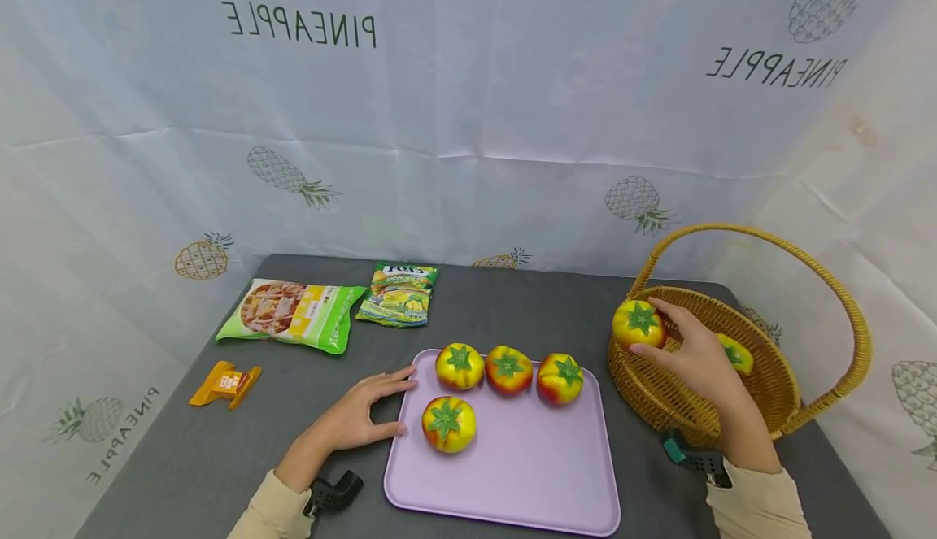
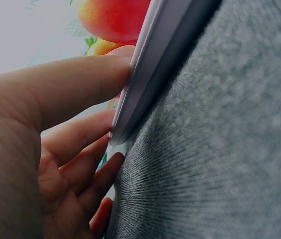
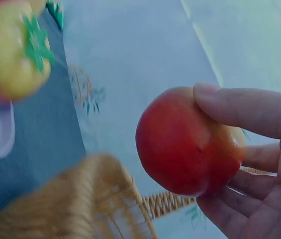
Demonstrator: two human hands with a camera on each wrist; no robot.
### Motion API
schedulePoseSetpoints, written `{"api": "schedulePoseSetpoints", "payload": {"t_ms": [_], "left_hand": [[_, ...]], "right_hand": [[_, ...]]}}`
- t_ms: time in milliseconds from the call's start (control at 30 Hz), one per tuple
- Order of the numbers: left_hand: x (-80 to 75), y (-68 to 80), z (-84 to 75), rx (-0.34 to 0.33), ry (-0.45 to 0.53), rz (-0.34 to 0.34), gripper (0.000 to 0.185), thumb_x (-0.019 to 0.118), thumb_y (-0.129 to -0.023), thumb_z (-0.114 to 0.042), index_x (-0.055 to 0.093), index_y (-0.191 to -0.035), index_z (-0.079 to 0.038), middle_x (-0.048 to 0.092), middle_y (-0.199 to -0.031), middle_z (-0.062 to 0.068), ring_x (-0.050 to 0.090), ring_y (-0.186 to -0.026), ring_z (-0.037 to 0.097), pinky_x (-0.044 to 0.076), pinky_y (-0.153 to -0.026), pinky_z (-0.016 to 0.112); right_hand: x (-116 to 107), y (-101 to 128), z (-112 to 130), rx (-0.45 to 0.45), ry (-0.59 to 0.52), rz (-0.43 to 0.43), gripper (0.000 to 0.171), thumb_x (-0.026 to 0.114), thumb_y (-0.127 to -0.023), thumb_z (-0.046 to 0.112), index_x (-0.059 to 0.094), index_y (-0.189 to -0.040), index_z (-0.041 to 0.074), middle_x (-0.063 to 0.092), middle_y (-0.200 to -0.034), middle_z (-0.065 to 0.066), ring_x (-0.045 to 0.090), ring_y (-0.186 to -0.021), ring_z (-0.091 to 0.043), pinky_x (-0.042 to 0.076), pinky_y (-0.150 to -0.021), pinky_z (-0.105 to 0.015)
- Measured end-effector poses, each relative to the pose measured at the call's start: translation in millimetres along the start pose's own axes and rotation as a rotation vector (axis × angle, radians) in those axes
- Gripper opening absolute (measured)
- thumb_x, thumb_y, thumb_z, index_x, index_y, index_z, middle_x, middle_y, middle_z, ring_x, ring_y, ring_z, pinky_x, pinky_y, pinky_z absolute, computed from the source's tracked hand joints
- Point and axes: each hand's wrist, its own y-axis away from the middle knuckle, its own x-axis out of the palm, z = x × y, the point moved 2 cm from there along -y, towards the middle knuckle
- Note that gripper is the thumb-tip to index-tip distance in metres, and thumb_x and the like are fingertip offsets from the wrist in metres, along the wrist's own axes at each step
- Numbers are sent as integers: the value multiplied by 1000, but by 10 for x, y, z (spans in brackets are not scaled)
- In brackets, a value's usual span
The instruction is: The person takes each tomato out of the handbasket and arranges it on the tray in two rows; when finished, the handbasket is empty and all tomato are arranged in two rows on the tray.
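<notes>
One tomato (image 1: 638,323) sits in the right hand (image 1: 695,356), fingers curled round it above the near rim of the basket (image 1: 776,393); a second fruit there is half hidden behind that hand. Straight fingers of the left hand (image 1: 359,417) press the tray (image 1: 527,474) edge, gripping nothing. Four tomatoes (image 1: 505,370) lie on it. Two snack bags (image 1: 296,313) lie behind.

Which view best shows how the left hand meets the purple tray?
The left wrist view: the left hand's fingers press against the edge of the purple tray close up. The head view shows the left hand at the tray's left edge from farther off. The right wrist view misses the contact.
</notes>
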Motion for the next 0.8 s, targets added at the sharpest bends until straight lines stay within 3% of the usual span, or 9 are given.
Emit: {"api": "schedulePoseSetpoints", "payload": {"t_ms": [67,167,233,300,533,700,800], "left_hand": [[0,-1,-1,0,-4,1,59,72,-80,-41,57,-133,-18,42,-148,-2,43,-133,28,33,-104,57],[-4,-2,-5,-1,-2,0,59,72,-80,-40,57,-132,-18,42,-148,-2,42,-134,28,33,-105,57],[-7,1,-8,-3,-1,0,59,72,-80,-40,57,-132,-18,42,-148,-3,42,-134,28,33,-105,57],[-9,3,-11,-4,2,1,59,72,-80,-40,57,-132,-18,43,-148,-2,42,-134,28,33,-105,57],[-4,-6,-10,-2,3,0,59,72,-80,-41,57,-132,-18,42,-148,-2,42,-134,29,33,-104,57],[-4,-1,-13,0,3,-3,59,72,-80,-41,57,-132,-19,43,-148,-2,42,-133,29,34,-104,57],[-7,1,-17,4,3,-7,59,73,-80,-40,57,-133,-18,43,-148,-1,43,-133,29,34,-104,57]], "right_hand": [[61,48,45,-27,-19,-10,78,70,-85,34,33,-144,-2,42,-137,-25,46,-121,-40,41,-96,-49],[156,101,82,-66,-38,-29,76,72,-84,32,36,-143,0,45,-136,-21,48,-119,-37,46,-96,-23],[227,132,95,-94,-46,-42,74,73,-83,30,39,-141,0,47,-134,-20,49,-117,-34,40,-92,-6],[303,168,104,-117,-48,-55,73,75,-82,29,41,-140,1,48,-134,-18,50,-115,-30,30,-87,4],[559,310,185,-178,-98,-67,72,78,-78,24,44,-139,5,51,-133,-12,50,-110,-2,38,-88,-2],[709,366,316,-215,-151,-25,71,79,-76,23,46,-138,8,53,-130,-8,54,-107,-4,47,-86,-11],[786,386,407,-231,-155,2,72,79,-76,27,47,-138,12,53,-131,-3,54,-111,-5,52,-88,-22]]}}
